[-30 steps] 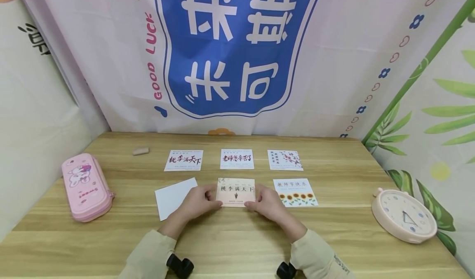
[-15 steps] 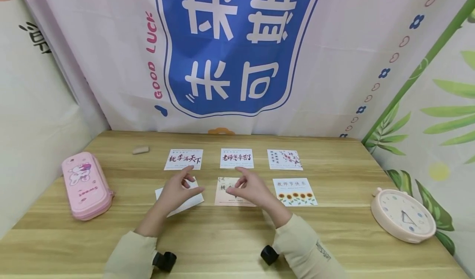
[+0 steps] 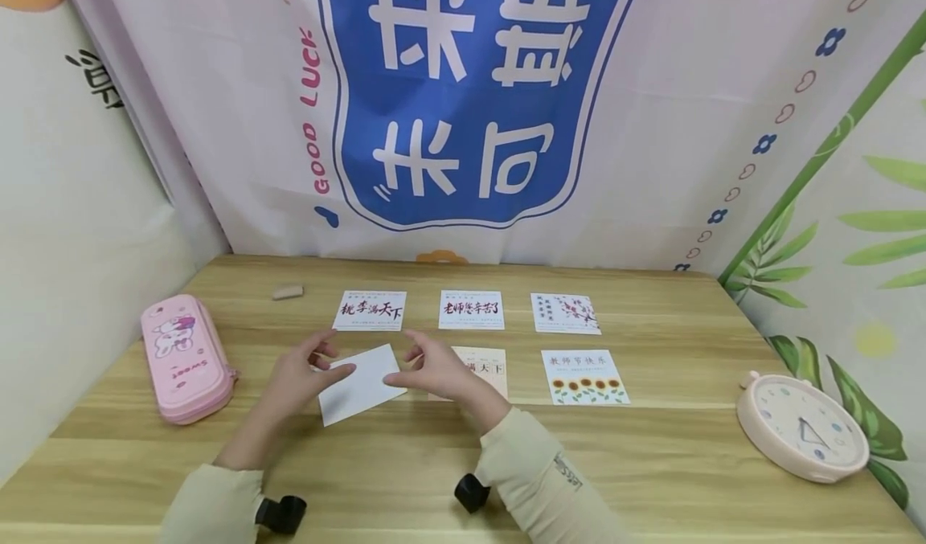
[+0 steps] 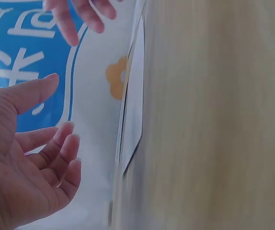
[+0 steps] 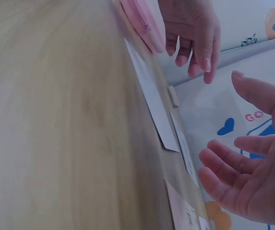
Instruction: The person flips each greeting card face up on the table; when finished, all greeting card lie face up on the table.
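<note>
A blank white card (image 3: 362,387) lies slanted on the wooden table, its printed side not visible. My left hand (image 3: 300,375) hovers at the card's left edge, fingers loosely bent and thumb apart, holding nothing. On the other side my right hand (image 3: 441,375) hangs over the card's right edge, also holding nothing. In the left wrist view the left palm (image 4: 27,167) is raised above the table with the fingers relaxed. The right wrist view has the right hand (image 5: 252,163) spread beside the card. A cream card (image 3: 486,371) lies partly hidden behind the right hand.
Three printed cards make a back row: one with red characters (image 3: 370,311), a second like it (image 3: 472,311), and a blossom card (image 3: 566,313). A sunflower card (image 3: 586,377) lies front right. A pink pencil case (image 3: 186,359) stands left, an alarm clock (image 3: 803,427) right.
Both hands have let go of the cream card and moved left to the blank white card. The cream card stays flat on the table.
</note>
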`<control>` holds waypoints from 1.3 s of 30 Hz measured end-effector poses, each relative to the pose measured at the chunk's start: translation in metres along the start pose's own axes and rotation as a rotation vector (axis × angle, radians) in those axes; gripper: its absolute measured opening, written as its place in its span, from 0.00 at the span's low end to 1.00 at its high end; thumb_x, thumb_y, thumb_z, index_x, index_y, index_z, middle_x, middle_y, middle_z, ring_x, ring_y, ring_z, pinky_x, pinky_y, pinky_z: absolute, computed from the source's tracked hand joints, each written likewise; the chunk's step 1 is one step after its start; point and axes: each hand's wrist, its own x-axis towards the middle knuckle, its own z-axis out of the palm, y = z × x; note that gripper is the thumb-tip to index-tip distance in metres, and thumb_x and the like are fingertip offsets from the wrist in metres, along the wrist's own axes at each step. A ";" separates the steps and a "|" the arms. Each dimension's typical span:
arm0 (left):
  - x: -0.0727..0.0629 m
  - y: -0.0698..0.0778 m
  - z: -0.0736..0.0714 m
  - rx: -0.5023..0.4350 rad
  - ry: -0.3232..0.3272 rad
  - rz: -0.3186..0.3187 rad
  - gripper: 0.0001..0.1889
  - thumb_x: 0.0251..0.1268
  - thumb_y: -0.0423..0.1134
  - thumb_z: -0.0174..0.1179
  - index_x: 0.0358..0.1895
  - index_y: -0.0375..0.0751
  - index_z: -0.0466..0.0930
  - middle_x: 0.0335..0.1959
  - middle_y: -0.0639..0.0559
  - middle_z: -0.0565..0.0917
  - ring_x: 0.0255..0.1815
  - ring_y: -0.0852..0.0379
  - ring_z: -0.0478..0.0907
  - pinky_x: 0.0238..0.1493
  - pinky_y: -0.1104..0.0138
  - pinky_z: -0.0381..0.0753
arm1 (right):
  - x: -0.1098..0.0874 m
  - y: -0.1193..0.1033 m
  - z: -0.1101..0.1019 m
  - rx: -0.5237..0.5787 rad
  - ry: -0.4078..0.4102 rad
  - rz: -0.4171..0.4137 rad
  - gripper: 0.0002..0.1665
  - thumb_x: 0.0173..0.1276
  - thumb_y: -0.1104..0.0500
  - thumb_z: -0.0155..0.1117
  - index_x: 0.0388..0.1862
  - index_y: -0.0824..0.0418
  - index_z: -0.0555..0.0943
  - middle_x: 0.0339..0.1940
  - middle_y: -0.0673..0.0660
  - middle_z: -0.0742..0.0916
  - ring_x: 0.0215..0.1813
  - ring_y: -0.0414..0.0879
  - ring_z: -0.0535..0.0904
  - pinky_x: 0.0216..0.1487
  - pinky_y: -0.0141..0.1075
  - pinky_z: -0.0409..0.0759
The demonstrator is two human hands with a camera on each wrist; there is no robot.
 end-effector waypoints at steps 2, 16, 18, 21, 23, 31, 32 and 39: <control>-0.001 -0.003 -0.004 -0.001 -0.003 -0.008 0.31 0.47 0.40 0.64 0.55 0.28 0.65 0.36 0.40 0.74 0.32 0.53 0.70 0.26 0.70 0.70 | 0.004 0.001 0.005 -0.009 0.006 0.004 0.46 0.47 0.53 0.69 0.63 0.62 0.59 0.43 0.61 0.76 0.39 0.45 0.74 0.34 0.32 0.73; -0.009 -0.034 -0.022 0.115 -0.147 -0.032 0.39 0.44 0.46 0.66 0.54 0.21 0.61 0.32 0.44 0.71 0.31 0.52 0.67 0.31 0.63 0.68 | 0.019 0.010 0.035 -0.097 0.111 -0.033 0.27 0.43 0.59 0.72 0.42 0.67 0.74 0.25 0.59 0.76 0.23 0.42 0.68 0.22 0.30 0.68; -0.009 -0.038 -0.019 0.187 -0.153 -0.012 0.35 0.41 0.48 0.67 0.48 0.23 0.67 0.27 0.45 0.70 0.29 0.52 0.65 0.30 0.62 0.66 | 0.018 0.011 0.038 -0.114 0.130 -0.012 0.30 0.43 0.59 0.71 0.45 0.70 0.73 0.25 0.58 0.76 0.24 0.42 0.68 0.23 0.30 0.68; -0.011 -0.040 -0.014 0.340 -0.135 0.013 0.37 0.37 0.55 0.66 0.44 0.24 0.71 0.30 0.40 0.72 0.33 0.46 0.68 0.35 0.56 0.67 | 0.017 0.012 0.040 -0.129 0.145 0.028 0.34 0.44 0.58 0.71 0.49 0.73 0.71 0.29 0.58 0.76 0.28 0.43 0.69 0.28 0.30 0.70; -0.012 -0.039 -0.011 0.404 -0.123 0.016 0.39 0.35 0.58 0.65 0.44 0.25 0.72 0.32 0.36 0.72 0.35 0.42 0.68 0.36 0.52 0.66 | 0.016 0.011 0.041 -0.138 0.152 0.041 0.32 0.44 0.58 0.71 0.46 0.73 0.72 0.28 0.57 0.76 0.29 0.44 0.69 0.29 0.31 0.70; -0.015 -0.041 -0.009 0.406 -0.106 0.002 0.39 0.41 0.54 0.64 0.51 0.24 0.68 0.37 0.35 0.70 0.38 0.41 0.66 0.38 0.50 0.64 | 0.016 0.013 0.045 -0.174 0.166 0.003 0.19 0.44 0.60 0.70 0.15 0.64 0.66 0.15 0.50 0.68 0.19 0.41 0.62 0.19 0.29 0.62; -0.015 -0.042 -0.009 0.398 -0.105 0.002 0.38 0.43 0.53 0.64 0.52 0.24 0.68 0.37 0.35 0.70 0.38 0.41 0.66 0.38 0.51 0.64 | 0.015 0.013 0.045 -0.188 0.167 0.002 0.20 0.44 0.60 0.70 0.14 0.63 0.65 0.14 0.50 0.67 0.19 0.40 0.62 0.18 0.29 0.61; -0.015 -0.046 -0.010 0.369 -0.052 0.054 0.26 0.49 0.41 0.61 0.50 0.27 0.71 0.35 0.36 0.70 0.37 0.41 0.66 0.37 0.52 0.63 | 0.014 0.015 0.049 -0.302 0.153 0.034 0.21 0.46 0.56 0.69 0.13 0.59 0.64 0.13 0.49 0.68 0.16 0.40 0.63 0.17 0.30 0.60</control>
